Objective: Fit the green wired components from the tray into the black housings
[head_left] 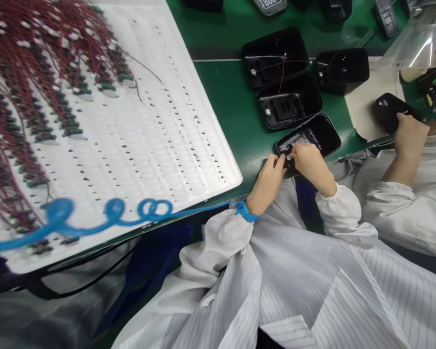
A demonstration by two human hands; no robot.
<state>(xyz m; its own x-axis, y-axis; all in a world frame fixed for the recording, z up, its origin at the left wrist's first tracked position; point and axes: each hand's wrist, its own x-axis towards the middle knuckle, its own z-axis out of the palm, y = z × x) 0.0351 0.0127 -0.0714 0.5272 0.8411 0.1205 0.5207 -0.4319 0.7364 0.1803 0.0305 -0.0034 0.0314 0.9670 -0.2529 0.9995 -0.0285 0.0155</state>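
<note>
A black plastic housing [318, 132] lies open side up at the table's near edge. My left hand [268, 180] has its fingers curled at the housing's near left corner, pinching a small round metal part [288, 156]. My right hand [310, 162] lies over the near side of the same housing, with its fingertips pressed together on that part. A blue wrist strap [246, 211] circles my left wrist.
Two more open housings [289, 99] with thin red wires lie behind, another [342, 69] to their right. A big white tray [174, 131] holds several red-wired parts [39, 82]. A blue coiled cord [112, 213] crosses the tray. A co-worker's hand [409, 135] grips a black housing [389, 110].
</note>
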